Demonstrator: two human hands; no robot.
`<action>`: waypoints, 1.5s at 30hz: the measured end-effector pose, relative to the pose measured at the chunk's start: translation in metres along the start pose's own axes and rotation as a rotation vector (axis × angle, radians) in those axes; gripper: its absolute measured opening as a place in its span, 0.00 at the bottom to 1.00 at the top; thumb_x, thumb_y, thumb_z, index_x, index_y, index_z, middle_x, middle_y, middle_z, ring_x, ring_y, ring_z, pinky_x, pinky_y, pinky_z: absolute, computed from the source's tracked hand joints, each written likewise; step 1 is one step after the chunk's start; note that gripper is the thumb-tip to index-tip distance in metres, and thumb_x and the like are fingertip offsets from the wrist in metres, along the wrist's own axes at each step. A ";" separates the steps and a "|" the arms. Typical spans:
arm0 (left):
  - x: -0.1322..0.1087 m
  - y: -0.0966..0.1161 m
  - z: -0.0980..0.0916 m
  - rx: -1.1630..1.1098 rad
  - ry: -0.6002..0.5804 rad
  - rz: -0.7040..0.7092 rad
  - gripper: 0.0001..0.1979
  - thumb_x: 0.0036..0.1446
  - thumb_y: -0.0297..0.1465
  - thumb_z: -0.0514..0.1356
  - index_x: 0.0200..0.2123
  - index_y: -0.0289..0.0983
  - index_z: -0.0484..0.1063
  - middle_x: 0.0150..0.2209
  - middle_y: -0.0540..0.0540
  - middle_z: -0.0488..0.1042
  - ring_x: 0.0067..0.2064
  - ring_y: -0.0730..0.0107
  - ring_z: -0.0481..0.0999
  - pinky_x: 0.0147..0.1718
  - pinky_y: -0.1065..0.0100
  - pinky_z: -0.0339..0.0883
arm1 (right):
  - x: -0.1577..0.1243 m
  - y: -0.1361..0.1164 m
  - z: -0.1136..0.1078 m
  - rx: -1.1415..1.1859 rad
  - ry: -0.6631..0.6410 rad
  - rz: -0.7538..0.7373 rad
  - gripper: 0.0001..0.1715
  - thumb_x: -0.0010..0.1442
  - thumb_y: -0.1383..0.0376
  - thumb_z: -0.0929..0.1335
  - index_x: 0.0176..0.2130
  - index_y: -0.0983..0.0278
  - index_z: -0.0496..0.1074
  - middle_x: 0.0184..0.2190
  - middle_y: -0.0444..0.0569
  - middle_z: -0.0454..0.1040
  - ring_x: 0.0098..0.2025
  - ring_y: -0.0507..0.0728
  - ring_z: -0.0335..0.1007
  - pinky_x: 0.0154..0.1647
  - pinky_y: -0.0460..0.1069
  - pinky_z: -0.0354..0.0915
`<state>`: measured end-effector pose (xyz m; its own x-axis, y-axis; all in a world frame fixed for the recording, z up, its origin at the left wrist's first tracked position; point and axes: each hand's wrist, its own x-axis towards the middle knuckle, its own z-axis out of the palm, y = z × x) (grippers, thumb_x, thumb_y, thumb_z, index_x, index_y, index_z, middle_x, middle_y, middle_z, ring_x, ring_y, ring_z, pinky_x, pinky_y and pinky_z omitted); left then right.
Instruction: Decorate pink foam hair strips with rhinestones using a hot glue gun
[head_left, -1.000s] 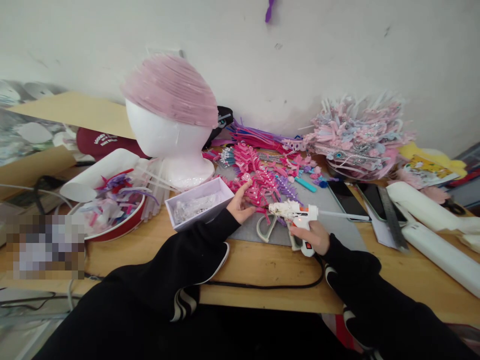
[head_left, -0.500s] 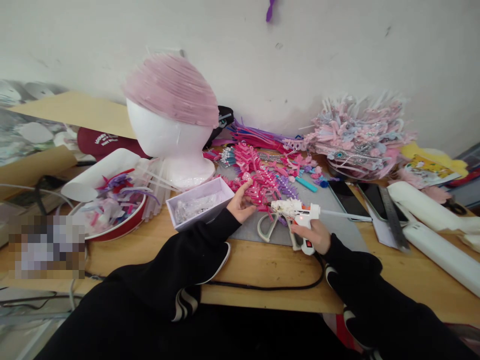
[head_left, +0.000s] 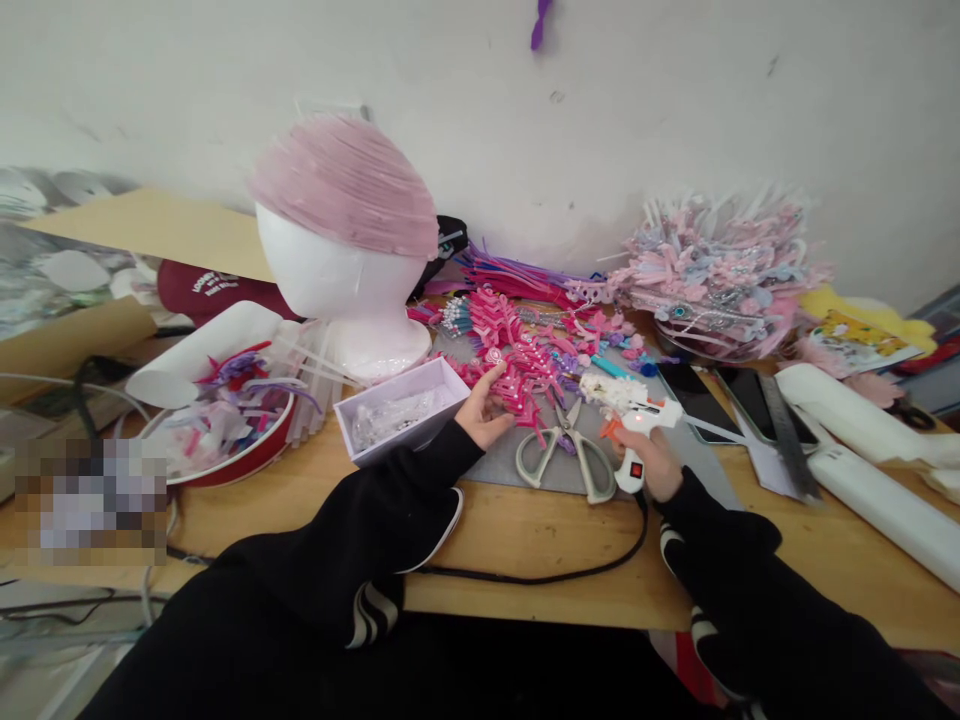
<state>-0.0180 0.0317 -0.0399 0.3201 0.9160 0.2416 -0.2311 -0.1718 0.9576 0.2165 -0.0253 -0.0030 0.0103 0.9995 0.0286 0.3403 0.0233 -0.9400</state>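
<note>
My right hand grips a white hot glue gun with a glue stick sticking out behind it; its nozzle points left, clear of the pink pile. My left hand rests on a heap of bright pink decorated hair pieces, fingers curled around one at the heap's near edge. Grey-handled scissors lie on the grey mat between my hands. The glue gun's black cord loops over the wooden table.
A white foam head with a pink cap stands behind a small white box. A red bowl of scraps sits left. Pale pink ornaments, two phones, a ruler and white rolls lie right.
My right hand has drawn the glue gun to the right, away from the pink pieces, uncovering the scissors. My left hand has stayed on the pink heap.
</note>
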 end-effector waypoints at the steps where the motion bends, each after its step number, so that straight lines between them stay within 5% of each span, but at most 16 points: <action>1: 0.000 -0.001 0.000 0.001 0.000 -0.001 0.40 0.40 0.27 0.62 0.57 0.36 0.48 0.35 0.46 0.69 0.32 0.75 0.69 0.32 0.73 0.63 | 0.003 -0.001 -0.004 -0.131 0.055 0.020 0.18 0.46 0.52 0.60 0.22 0.65 0.66 0.15 0.44 0.61 0.21 0.52 0.57 0.24 0.48 0.54; 7: -0.001 0.000 0.001 0.002 0.014 -0.028 0.41 0.40 0.27 0.62 0.57 0.36 0.48 0.33 0.46 0.70 0.30 0.75 0.70 0.30 0.73 0.63 | 0.019 -0.003 -0.029 -0.901 0.003 0.329 0.30 0.51 0.46 0.55 0.19 0.64 0.67 0.22 0.55 0.70 0.31 0.60 0.66 0.31 0.51 0.58; 15: -0.003 0.010 0.009 -0.004 0.026 -0.036 0.43 0.38 0.27 0.63 0.57 0.36 0.46 0.37 0.44 0.69 0.28 0.78 0.69 0.27 0.75 0.62 | 0.018 -0.013 -0.037 -1.058 -0.033 0.358 0.31 0.53 0.48 0.54 0.13 0.63 0.64 0.20 0.55 0.67 0.29 0.60 0.67 0.30 0.51 0.58; 20: -0.004 0.005 0.011 -0.011 0.080 -0.024 0.41 0.38 0.29 0.63 0.57 0.36 0.49 0.40 0.43 0.68 0.27 0.79 0.67 0.24 0.76 0.61 | 0.027 -0.036 -0.029 -0.523 0.052 0.199 0.11 0.50 0.67 0.58 0.24 0.64 0.68 0.23 0.48 0.70 0.26 0.54 0.65 0.28 0.49 0.61; 23: -0.003 -0.002 0.010 -0.010 0.107 0.031 0.38 0.40 0.31 0.62 0.56 0.37 0.51 0.43 0.42 0.67 0.27 0.80 0.67 0.26 0.76 0.62 | 0.038 -0.042 -0.008 0.018 -0.129 0.247 0.06 0.46 0.73 0.60 0.25 0.65 0.65 0.20 0.45 0.68 0.21 0.50 0.64 0.26 0.47 0.64; 26: -0.001 -0.006 0.009 -0.016 0.115 0.035 0.38 0.39 0.33 0.63 0.55 0.37 0.53 0.47 0.40 0.65 0.25 0.82 0.65 0.24 0.76 0.62 | 0.044 -0.040 0.017 0.310 -0.239 0.269 0.07 0.47 0.76 0.61 0.26 0.65 0.62 0.23 0.46 0.71 0.25 0.50 0.70 0.30 0.47 0.67; 30: -0.001 -0.008 0.009 -0.025 0.122 0.019 0.37 0.39 0.33 0.63 0.54 0.38 0.54 0.48 0.40 0.64 0.25 0.82 0.65 0.23 0.76 0.62 | 0.040 -0.032 0.036 0.280 -0.276 0.322 0.04 0.52 0.73 0.62 0.30 0.65 0.59 0.20 0.46 0.72 0.18 0.50 0.67 0.18 0.44 0.65; 33: -0.001 -0.007 0.010 -0.037 0.116 0.004 0.37 0.38 0.32 0.63 0.54 0.37 0.54 0.43 0.42 0.67 0.26 0.81 0.66 0.25 0.76 0.62 | 0.037 -0.027 0.039 0.212 -0.286 0.290 0.05 0.56 0.67 0.60 0.28 0.65 0.59 0.09 0.37 0.62 0.07 0.45 0.51 0.06 0.39 0.47; 36: -0.002 -0.003 0.011 -0.048 0.119 -0.013 0.37 0.38 0.30 0.63 0.54 0.36 0.54 0.38 0.44 0.69 0.25 0.81 0.66 0.25 0.76 0.62 | 0.036 -0.025 0.038 0.272 -0.233 0.354 0.12 0.57 0.61 0.59 0.24 0.64 0.57 0.06 0.32 0.50 0.05 0.42 0.39 0.06 0.38 0.36; 40: -0.003 0.007 0.013 -0.038 0.108 -0.052 0.38 0.38 0.28 0.63 0.54 0.35 0.54 0.35 0.46 0.69 0.25 0.81 0.65 0.24 0.76 0.61 | 0.035 -0.028 0.036 0.480 -0.269 0.489 0.07 0.52 0.64 0.61 0.25 0.64 0.58 0.10 0.34 0.53 0.08 0.42 0.44 0.08 0.38 0.38; 42: -0.003 0.010 0.013 -0.035 0.107 -0.053 0.38 0.37 0.29 0.63 0.54 0.35 0.54 0.35 0.46 0.69 0.25 0.81 0.65 0.25 0.76 0.61 | 0.034 -0.029 0.035 0.562 -0.260 0.477 0.01 0.49 0.70 0.61 0.26 0.65 0.60 0.13 0.36 0.58 0.11 0.43 0.51 0.10 0.39 0.45; 45: -0.003 0.010 0.012 -0.024 0.106 -0.038 0.38 0.38 0.29 0.63 0.54 0.35 0.54 0.35 0.46 0.69 0.25 0.81 0.66 0.25 0.76 0.61 | 0.032 -0.029 0.035 0.573 -0.208 0.430 0.05 0.48 0.75 0.61 0.28 0.66 0.62 0.16 0.40 0.65 0.14 0.45 0.59 0.13 0.40 0.53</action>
<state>-0.0099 0.0232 -0.0292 0.2309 0.9551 0.1858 -0.2426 -0.1284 0.9616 0.1736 0.0066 0.0133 -0.1653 0.9046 -0.3930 -0.1980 -0.4208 -0.8853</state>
